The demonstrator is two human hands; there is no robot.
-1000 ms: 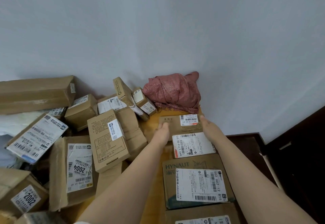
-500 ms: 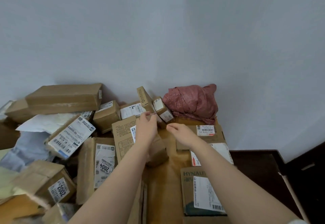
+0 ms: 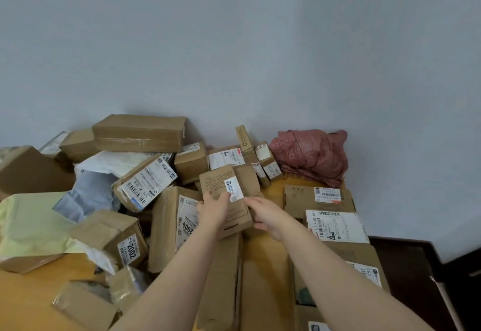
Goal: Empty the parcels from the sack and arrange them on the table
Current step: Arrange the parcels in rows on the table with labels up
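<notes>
Cardboard, brown and flat, the box with a small white label lies tilted on top of the loose heap of cardboard boxes and plastic mailer bags. This heap covers the yellow wooden table from 8 to 12 o'clock of the view centre. The left hand holds the box at its near left part, with the thumb beside the label and the fingers bent on the cardboard face. The right hand is at 3 o'clock of the left hand, at the box's right edge, fingers relaxed and grasping nothing; contact with the box cannot be told. A row of labelled cardboard parcels lies flat at 3 to 5 o'clock of the hands. The crumpled red woven sack rests at 1 o'clock, against the grey wall.
</notes>
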